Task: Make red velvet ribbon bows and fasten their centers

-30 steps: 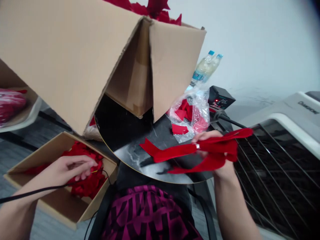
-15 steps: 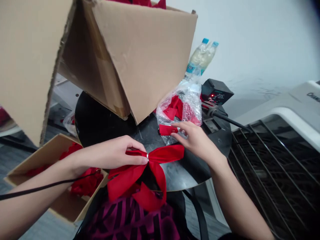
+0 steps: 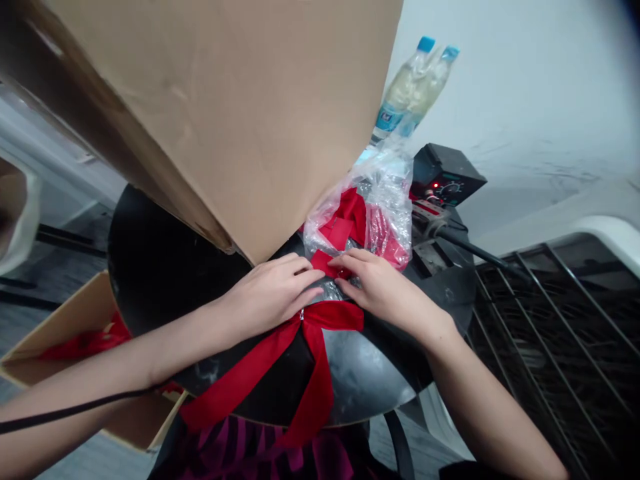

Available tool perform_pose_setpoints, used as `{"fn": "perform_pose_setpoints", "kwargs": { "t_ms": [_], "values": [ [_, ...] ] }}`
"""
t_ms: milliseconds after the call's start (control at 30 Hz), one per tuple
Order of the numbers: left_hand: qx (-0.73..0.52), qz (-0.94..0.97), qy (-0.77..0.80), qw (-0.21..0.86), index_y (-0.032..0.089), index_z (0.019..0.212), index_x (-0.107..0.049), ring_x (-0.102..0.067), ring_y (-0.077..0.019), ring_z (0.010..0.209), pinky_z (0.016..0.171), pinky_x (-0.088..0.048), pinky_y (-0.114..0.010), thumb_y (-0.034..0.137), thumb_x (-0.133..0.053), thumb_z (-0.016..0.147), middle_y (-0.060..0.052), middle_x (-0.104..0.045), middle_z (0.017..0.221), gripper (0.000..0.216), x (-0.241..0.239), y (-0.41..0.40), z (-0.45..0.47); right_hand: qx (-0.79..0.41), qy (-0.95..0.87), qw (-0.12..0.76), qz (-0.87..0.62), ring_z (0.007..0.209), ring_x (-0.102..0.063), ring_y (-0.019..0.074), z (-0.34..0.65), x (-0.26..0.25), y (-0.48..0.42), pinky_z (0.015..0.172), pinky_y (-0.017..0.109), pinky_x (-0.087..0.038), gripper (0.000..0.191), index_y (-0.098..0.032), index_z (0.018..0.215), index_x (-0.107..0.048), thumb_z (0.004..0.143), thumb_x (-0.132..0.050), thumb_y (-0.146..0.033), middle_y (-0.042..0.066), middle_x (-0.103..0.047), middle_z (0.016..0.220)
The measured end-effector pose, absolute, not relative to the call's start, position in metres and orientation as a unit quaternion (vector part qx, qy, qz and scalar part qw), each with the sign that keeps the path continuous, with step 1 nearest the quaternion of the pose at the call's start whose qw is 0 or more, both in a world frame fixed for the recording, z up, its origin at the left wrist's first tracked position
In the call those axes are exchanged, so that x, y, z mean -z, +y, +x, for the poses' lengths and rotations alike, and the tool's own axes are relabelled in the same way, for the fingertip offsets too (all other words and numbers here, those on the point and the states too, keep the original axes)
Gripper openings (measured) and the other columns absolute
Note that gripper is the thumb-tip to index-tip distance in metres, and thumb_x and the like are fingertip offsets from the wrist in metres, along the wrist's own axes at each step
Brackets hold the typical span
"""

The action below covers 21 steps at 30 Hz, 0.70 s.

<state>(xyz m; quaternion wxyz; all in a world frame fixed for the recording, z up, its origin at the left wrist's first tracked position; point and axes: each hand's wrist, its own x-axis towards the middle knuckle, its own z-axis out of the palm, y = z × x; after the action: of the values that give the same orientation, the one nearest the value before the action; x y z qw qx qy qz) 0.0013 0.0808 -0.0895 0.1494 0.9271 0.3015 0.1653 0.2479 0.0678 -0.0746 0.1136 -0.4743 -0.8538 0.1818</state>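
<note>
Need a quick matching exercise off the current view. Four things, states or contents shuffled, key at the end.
Things
1. Red ribbon bow with a silvery tie
2. Clear plastic bottles with blue caps
3. Black control box
4. Clear crinkled plastic bag

States or contents
A. Small red light glowing
B. Holds red pieces
C. Tails reach past the near edge of the round black table
D. Pale liquid inside

Pairs: 1-C, 2-D, 3-A, 4-B

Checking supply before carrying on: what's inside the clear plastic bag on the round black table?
Red fabric pieces show inside the clear plastic bag, some through its crinkled wall. Anything beneath those pieces is covered, so their number can't be told.
</note>
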Motion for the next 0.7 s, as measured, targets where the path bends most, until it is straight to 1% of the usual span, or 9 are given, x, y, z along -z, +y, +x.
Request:
{"fn": "perform_pose_setpoints", "kwargs": {
  "t_ms": [100, 167, 267, 333, 433, 500, 533, 600, 700],
  "values": [
    [-0.172, 0.924, 0.319, 0.119, 0.015, 0.125, -0.070, -0.069, -0.0239, 0.100, 0.085, -0.057, -0.037, 0.031, -0.045, 0.111, -0.010, -0.073, 0.108, 0.033, 0.102, 0.082, 0.007, -0.242, -0.844, 0.138, -0.458, 0.102, -0.072, 0.0226, 0.250, 0.072, 0.072, 0.093, 0.039, -0.058, 0.024, -0.021, 0.114, -0.073, 0.099, -0.058, -0.010, 0.008, -0.074, 0.110],
    [-0.161, 0.920, 0.340, 0.115, 0.016, 0.118, -0.072, -0.068, -0.0232, 0.094, 0.082, -0.057, -0.038, 0.029, -0.045, 0.111, -0.008, -0.071, 0.100, 0.031, 0.104, 0.081, 0.009, -0.258, -0.839, 0.162, -0.451, 0.101, -0.073, 0.0210, 0.253, 0.070, 0.072, 0.092, 0.037, -0.058, 0.026, -0.022, 0.114, -0.073, 0.098, -0.058, -0.008, 0.006, -0.076, 0.110],
    [-0.147, 0.922, 0.345, 0.099, 0.015, 0.101, -0.072, -0.064, -0.0234, 0.089, 0.078, -0.056, -0.039, 0.023, -0.046, 0.110, -0.008, -0.066, 0.095, 0.029, 0.102, 0.080, 0.012, -0.228, -0.816, 0.224, -0.481, 0.102, -0.075, 0.0196, 0.270, 0.062, 0.059, 0.093, 0.034, -0.059, 0.027, -0.024, 0.117, -0.073, 0.098, -0.059, -0.011, 0.003, -0.078, 0.113],
    [-0.166, 0.924, 0.332, 0.085, 0.015, 0.094, -0.070, -0.063, -0.0241, 0.094, 0.081, -0.055, -0.038, 0.019, -0.048, 0.108, -0.011, -0.067, 0.102, 0.027, 0.101, 0.081, 0.012, -0.183, -0.784, 0.265, -0.531, 0.099, -0.076, 0.0198, 0.289, 0.053, 0.043, 0.092, 0.033, -0.060, 0.022, -0.027, 0.115, -0.075, 0.099, -0.063, -0.019, 0.001, -0.080, 0.111],
    [-0.191, 0.932, 0.299, 0.072, 0.014, 0.109, -0.069, -0.063, -0.0259, 0.109, 0.089, -0.054, -0.039, 0.017, -0.049, 0.108, -0.013, -0.071, 0.117, 0.020, 0.103, 0.084, 0.012, -0.062, -0.733, 0.254, -0.627, 0.091, -0.078, 0.0243, 0.319, 0.043, 0.015, 0.086, 0.039, -0.061, 0.018, -0.028, 0.113, -0.078, 0.099, -0.066, -0.032, 0.003, -0.081, 0.107],
    [-0.178, 0.940, 0.284, 0.062, 0.013, 0.119, -0.067, -0.064, -0.0265, 0.110, 0.090, -0.053, -0.040, 0.014, -0.048, 0.107, -0.013, -0.074, 0.115, 0.022, 0.105, 0.086, 0.011, 0.023, -0.705, 0.239, -0.667, 0.101, -0.077, 0.0291, 0.325, 0.041, 0.003, 0.093, 0.045, -0.060, 0.022, -0.027, 0.114, -0.078, 0.100, -0.064, -0.036, 0.006, -0.080, 0.113],
    [-0.170, 0.944, 0.278, 0.056, 0.013, 0.121, -0.067, -0.065, -0.0265, 0.109, 0.089, -0.053, -0.040, 0.012, -0.048, 0.107, -0.013, -0.075, 0.113, 0.023, 0.105, 0.086, 0.010, 0.038, -0.702, 0.244, -0.668, 0.106, -0.075, 0.0297, 0.321, 0.042, 0.002, 0.098, 0.046, -0.058, 0.022, -0.026, 0.116, -0.077, 0.101, -0.064, -0.035, 0.007, -0.079, 0.117],
    [-0.180, 0.945, 0.268, 0.050, 0.013, 0.124, -0.067, -0.067, -0.0262, 0.105, 0.089, -0.054, -0.040, 0.010, -0.049, 0.106, -0.012, -0.077, 0.110, 0.026, 0.105, 0.087, 0.009, -0.009, -0.724, 0.274, -0.633, 0.109, -0.074, 0.0265, 0.305, 0.047, 0.006, 0.102, 0.042, -0.057, 0.022, -0.027, 0.120, -0.075, 0.102, -0.064, -0.033, 0.006, -0.078, 0.120],
    [-0.279, 0.921, 0.257, 0.089, 0.011, 0.128, -0.067, -0.068, -0.0239, 0.103, 0.093, -0.057, -0.039, 0.010, -0.055, 0.104, -0.011, -0.078, 0.109, 0.027, 0.101, 0.086, 0.009, -0.158, -0.774, 0.273, -0.548, 0.104, -0.075, 0.0221, 0.271, 0.059, 0.027, 0.096, 0.037, -0.059, 0.031, -0.028, 0.131, -0.070, 0.101, -0.068, -0.033, 0.004, -0.077, 0.124]
  ]
}}
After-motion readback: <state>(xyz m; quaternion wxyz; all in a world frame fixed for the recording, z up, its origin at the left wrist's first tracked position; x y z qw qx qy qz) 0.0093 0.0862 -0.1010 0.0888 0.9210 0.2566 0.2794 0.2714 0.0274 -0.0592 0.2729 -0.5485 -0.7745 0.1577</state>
